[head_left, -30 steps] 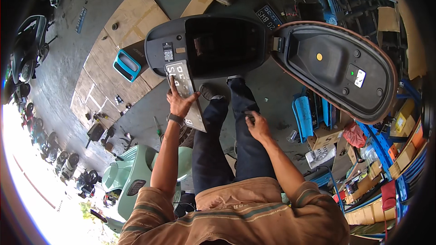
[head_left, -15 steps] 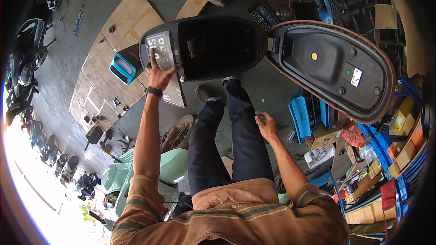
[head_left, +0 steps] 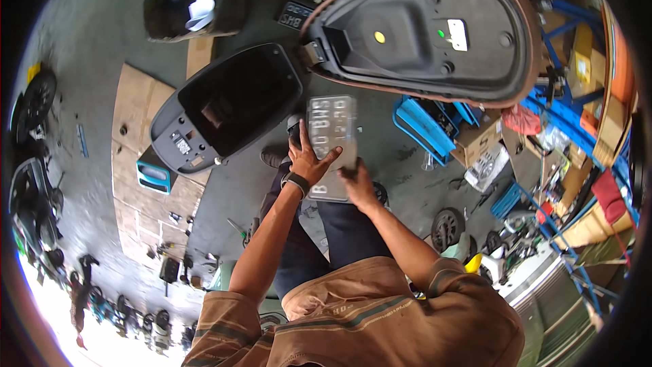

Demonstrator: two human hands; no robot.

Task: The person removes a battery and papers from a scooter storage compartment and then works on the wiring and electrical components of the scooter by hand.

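A long grey vehicle licence plate (head_left: 333, 129) with raised pale characters lies across both my hands, above my knees. My left hand (head_left: 310, 164) grips its left edge, thumb over the face and forefinger stretched along the side. At the right edge, lower down, my right hand (head_left: 360, 185) has its fingers closed on the plate; their tips are partly hidden. Beyond my feet is a black scooter underseat bin (head_left: 187, 136), its dark inside uncovered. The hinged seat (head_left: 401, 71) stands swung back to the right, black underside up, with a brown rim.
Flat cardboard (head_left: 129, 190) covers the floor at left, beside a blue-and-black part (head_left: 154, 178). A second plate (head_left: 295, 15) lies behind the bin, near a bin-like container (head_left: 159, 30). Blue panels (head_left: 418, 129) and loaded blue shelving (head_left: 564, 112) stand at right. Parked motorbikes (head_left: 34, 194) line the left.
The plate has come off the bin's front deck towards me and to the right, in my left hand. My right hand has moved from my knee onto its edge. The view has turned.
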